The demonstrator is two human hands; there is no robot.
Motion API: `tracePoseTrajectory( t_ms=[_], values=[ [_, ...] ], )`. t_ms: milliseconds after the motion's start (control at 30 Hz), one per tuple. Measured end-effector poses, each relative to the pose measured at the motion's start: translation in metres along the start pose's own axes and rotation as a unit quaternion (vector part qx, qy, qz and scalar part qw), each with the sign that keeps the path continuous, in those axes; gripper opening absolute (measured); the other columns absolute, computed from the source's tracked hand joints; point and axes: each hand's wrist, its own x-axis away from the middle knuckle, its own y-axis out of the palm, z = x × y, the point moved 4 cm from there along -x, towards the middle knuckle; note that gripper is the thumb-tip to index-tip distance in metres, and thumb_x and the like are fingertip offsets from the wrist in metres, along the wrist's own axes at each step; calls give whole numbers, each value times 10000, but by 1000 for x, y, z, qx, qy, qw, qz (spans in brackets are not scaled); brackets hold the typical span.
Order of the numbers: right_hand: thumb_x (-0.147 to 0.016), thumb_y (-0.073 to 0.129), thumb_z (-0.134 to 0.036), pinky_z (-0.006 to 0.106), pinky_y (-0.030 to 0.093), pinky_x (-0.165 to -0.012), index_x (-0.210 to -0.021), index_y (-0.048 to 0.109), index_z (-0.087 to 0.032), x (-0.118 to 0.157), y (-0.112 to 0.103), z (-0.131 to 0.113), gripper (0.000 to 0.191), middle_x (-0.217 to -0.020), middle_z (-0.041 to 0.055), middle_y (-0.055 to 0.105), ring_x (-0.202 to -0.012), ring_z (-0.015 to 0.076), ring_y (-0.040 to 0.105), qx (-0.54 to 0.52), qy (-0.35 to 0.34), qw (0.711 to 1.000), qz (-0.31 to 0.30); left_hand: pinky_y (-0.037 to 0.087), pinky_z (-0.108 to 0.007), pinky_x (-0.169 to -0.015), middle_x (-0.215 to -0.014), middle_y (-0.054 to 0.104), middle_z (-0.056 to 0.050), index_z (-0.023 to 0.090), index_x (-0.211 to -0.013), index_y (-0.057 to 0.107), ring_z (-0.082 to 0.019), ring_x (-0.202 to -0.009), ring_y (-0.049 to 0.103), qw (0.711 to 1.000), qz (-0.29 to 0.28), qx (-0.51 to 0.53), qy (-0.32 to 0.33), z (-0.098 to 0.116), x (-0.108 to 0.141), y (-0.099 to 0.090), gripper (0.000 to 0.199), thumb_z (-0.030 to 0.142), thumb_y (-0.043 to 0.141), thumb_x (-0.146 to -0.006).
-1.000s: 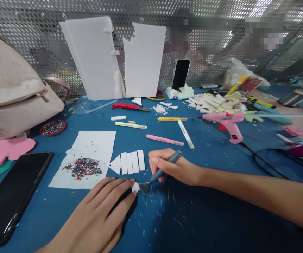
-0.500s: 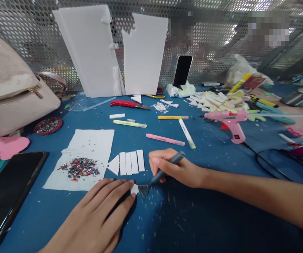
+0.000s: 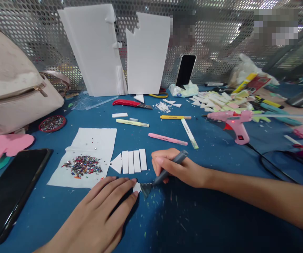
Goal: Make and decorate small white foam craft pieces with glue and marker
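Note:
My left hand (image 3: 102,211) lies flat with its fingers stretched out, the fingertips on a small white piece (image 3: 137,188). The right end of that piece is a dark grey fan shape (image 3: 146,190). Pinched in my right hand (image 3: 179,167) is a dark grey marker (image 3: 171,167), its tip touching the fan's upper right edge. Just above are a white pointed piece (image 3: 116,163) with a dot and a row of several white strips (image 3: 130,162). Left of them, a white sheet (image 3: 101,137) carries a heap of colourful beads (image 3: 85,166).
Highlighters, a pink one (image 3: 167,139) among them, and a red cutter (image 3: 128,103) lie farther back. A pink glue gun (image 3: 238,124) is at right, its cable trailing. A black phone (image 3: 14,193) and a bag (image 3: 11,84) are at left. White boards (image 3: 95,52) stand behind.
The whole view has shifted slightly, so things appear a little farther right. Both hands keep nearly the same pose, and the marker tip remains at the fan's edge.

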Motion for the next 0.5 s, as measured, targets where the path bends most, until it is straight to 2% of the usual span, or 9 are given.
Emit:
tracePoseTrajectory(
  t_ms=[233, 500],
  values=[
    [-1005, 460, -323, 183, 460, -516, -705, 581, -131, -1, 0, -1, 376, -720, -3, 516, -576, 77, 549, -2, 5, 1000, 6, 216, -400, -1152, -1396, 576, -57, 175, -1347, 564, -238, -1301, 465, 1000, -15, -10, 10, 0, -3, -1, 466, 58, 386, -933],
    [-1003, 456, -301, 178, 464, -527, -702, 580, -126, -1, -1, -1, 369, -719, -5, 516, -579, 72, 551, 2, -5, 1000, 11, 179, -385, -1169, -1401, 563, -59, 168, -1352, 561, -236, -1313, 439, 1000, -10, -10, 19, -2, -3, -1, 476, 49, 400, -921]
  ],
)
